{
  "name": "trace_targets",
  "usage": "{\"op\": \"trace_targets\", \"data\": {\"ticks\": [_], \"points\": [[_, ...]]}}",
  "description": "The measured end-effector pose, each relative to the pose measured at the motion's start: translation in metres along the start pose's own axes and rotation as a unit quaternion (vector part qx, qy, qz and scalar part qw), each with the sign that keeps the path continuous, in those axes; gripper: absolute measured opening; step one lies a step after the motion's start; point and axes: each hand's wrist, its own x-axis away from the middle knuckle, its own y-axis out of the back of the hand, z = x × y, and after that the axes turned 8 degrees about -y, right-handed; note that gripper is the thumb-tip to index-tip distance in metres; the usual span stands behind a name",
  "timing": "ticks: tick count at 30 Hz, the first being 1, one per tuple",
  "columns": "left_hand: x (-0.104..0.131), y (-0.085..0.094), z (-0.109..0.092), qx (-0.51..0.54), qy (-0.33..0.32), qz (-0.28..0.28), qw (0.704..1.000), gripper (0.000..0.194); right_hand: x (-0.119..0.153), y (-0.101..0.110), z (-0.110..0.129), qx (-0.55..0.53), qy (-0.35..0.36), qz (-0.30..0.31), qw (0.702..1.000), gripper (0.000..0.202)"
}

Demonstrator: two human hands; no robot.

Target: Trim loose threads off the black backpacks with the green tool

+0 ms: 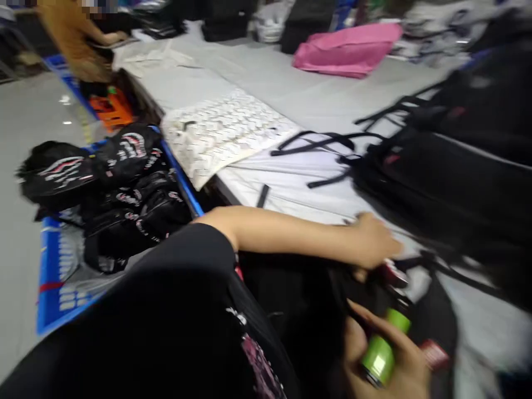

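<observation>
My left hand (372,241) reaches across from the left with its fingers closed, beside a small dark red and shiny thing (394,274). Blur hides what it grips. Lower down, my right hand (388,354) is wrapped round a bright green cylindrical object (380,354) with a dark end. Both hands are over black fabric (436,310), which carries a red label (434,354).
Black bags fill a blue crate (49,277) at the left. A patterned white sheet (233,130) lies on the table (257,66). Black bags with straps (449,183) are at right, pink fabric (347,50) behind. A person (72,39) works at the upper left.
</observation>
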Motion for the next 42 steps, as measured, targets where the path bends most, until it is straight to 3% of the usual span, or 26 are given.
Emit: {"op": "trace_targets", "data": {"ticks": [1, 3, 5, 9, 12, 15, 18, 22, 28, 35, 42], "points": [[-0.013, -0.002, -0.005, 0.011, -0.034, -0.013, 0.999, 0.088, 0.005, -0.002, 0.006, -0.017, 0.007, -0.036, 0.999, 0.028], [-0.044, -0.008, -0.015, 0.032, -0.108, -0.038, 0.993, 0.097, 0.007, -0.007, 0.013, -0.071, 0.068, -0.031, 0.995, 0.023], [-0.073, -0.015, -0.023, 0.047, -0.162, -0.056, 0.984, 0.106, 0.004, -0.012, 0.011, -0.081, 0.074, -0.021, 0.994, 0.027], [-0.102, -0.026, -0.029, 0.046, -0.176, -0.032, 0.983, 0.128, 0.002, -0.014, -0.001, -0.086, 0.053, -0.022, 0.995, 0.035], [-0.106, -0.029, -0.030, 0.034, -0.162, 0.019, 0.986, 0.136, 0.003, -0.012, -0.008, -0.093, 0.046, -0.001, 0.995, 0.036], [-0.108, -0.036, -0.031, 0.028, -0.143, 0.026, 0.989, 0.135, 0.000, -0.012, -0.016, -0.095, 0.047, 0.039, 0.994, 0.042], [-0.108, -0.044, -0.033, 0.030, -0.132, 0.001, 0.991, 0.121, -0.007, -0.011, -0.021, -0.081, 0.035, 0.059, 0.994, 0.047], [-0.108, -0.046, -0.032, 0.044, -0.144, -0.001, 0.989, 0.103, -0.017, -0.002, -0.024, -0.061, -0.036, 0.054, 0.996, 0.046], [-0.116, -0.051, -0.032, 0.053, -0.138, 0.044, 0.988, 0.131, -0.029, 0.009, -0.024, -0.047, -0.079, 0.082, 0.992, 0.043], [-0.111, -0.055, -0.035, 0.066, -0.123, -0.001, 0.990, 0.105, -0.044, 0.008, -0.019, -0.045, -0.121, 0.087, 0.988, 0.027], [-0.119, -0.061, -0.036, 0.071, -0.137, -0.003, 0.988, 0.126, -0.067, 0.021, -0.019, -0.050, -0.092, 0.219, 0.970, 0.033]]}}
